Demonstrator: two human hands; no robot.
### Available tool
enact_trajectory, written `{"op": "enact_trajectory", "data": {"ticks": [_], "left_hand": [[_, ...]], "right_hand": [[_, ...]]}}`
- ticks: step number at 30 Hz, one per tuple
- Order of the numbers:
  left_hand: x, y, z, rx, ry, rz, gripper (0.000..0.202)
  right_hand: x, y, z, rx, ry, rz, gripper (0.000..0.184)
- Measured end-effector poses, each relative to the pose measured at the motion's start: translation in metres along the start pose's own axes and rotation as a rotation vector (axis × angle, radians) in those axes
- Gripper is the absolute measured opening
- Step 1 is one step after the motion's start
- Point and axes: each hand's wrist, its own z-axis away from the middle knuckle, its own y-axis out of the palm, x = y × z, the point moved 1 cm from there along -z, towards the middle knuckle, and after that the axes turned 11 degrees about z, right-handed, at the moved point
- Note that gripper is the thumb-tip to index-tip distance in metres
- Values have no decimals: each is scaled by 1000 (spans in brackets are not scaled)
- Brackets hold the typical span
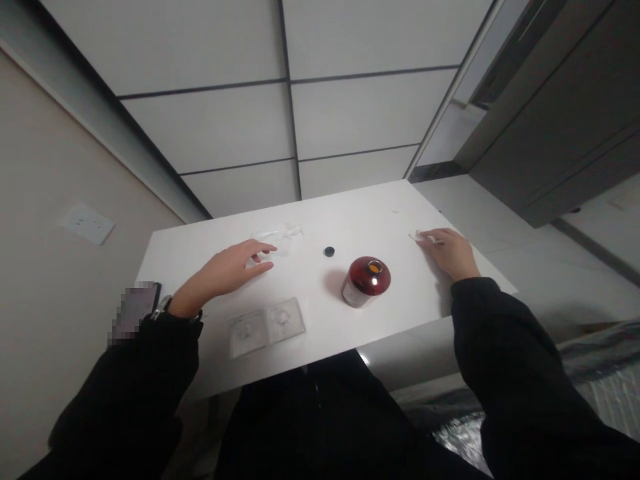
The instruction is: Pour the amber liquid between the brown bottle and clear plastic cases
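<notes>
My left hand reaches over the white table, fingers stretched toward a clear plastic piece lying at the far left; the fingertips touch or nearly touch it. Far right, my right hand rests near the table's edge, fingers curled on a small white object that I cannot name. An uncapped brown bottle with a white label stands between the hands. Its small black cap lies a little beyond it.
Two clear square plastic trays lie side by side near the front edge. A phone sits at the table's left corner. A wall with a socket plate is on the left, grey cabinets on the right.
</notes>
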Motion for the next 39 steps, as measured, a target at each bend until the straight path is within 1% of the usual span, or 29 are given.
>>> {"op": "enact_trajectory", "data": {"ticks": [2, 4, 5, 7, 8, 9, 10, 11, 12, 13, 14, 16, 18, 20, 23, 26, 28, 30, 32, 34, 36, 39], "left_hand": [[-2, 3, 25, -65, 40, 37, 51], [-5, 10, 54, -133, 85, 88, 49], [-8, 16, 67, -163, 104, 113, 48], [-16, 31, 89, -207, 128, 132, 48], [-21, 40, 97, -221, 141, 116, 49], [-25, 48, 103, -229, 156, 82, 53], [-29, 56, 106, -227, 172, 42, 58], [-33, 63, 108, -220, 190, 4, 64], [-35, 69, 109, -216, 207, -31, 70], [-36, 74, 108, -215, 219, -62, 75], [-36, 78, 108, -217, 226, -89, 79], [-34, 84, 107, -226, 223, -128, 84], [-32, 88, 106, -227, 205, -147, 86], [-30, 91, 107, -229, 187, -145, 87], [-29, 93, 107, -249, 178, -124, 88], [-27, 94, 107, -261, 186, -105, 87], [-26, 94, 106, -258, 187, -99, 86], [-26, 93, 107, -251, 189, -98, 86], [-26, 92, 110, -239, 203, -99, 86], [-27, 90, 114, -236, 220, -97, 86], [-27, 88, 120, -247, 223, -86, 83], [-26, 87, 127, -271, 210, -71, 75]], "right_hand": [[12, -13, 17, -73, 29, -50, 32], [38, -31, 47, -155, 47, -97, 33], [56, -40, 65, -281, 70, -139, 30], [103, -57, 103, -452, 34, -234, 20], [129, -63, 121, -479, -21, -289, 17], [156, -66, 137, -437, -94, -320, 17], [182, -65, 149, -339, -209, -332, 19], [206, -61, 158, -220, -312, -339, 22], [227, -55, 164, -134, -400, -338, 23], [243, -47, 167, -93, -480, -335, 23], [255, -39, 167, -82, -523, -327, 23], [269, -21, 162, -64, -563, -280, 21], [273, -9, 156, -50, -586, -229, 20], [272, -4, 152, -18, -614, -199, 19], [271, -7, 149, 51, -663, -201, 18], [272, -13, 150, 93, -700, -218, 19], [272, -15, 151, 103, -701, -242, 21], [269, -19, 153, 101, -673, -299, 23], [262, -26, 159, 94, -599, -382, 24], [248, -38, 168, 100, -475, -462, 25], [227, -51, 178, 117, -335, -508, 24], [184, -63, 185, 46, -145, -511, 15]]}}
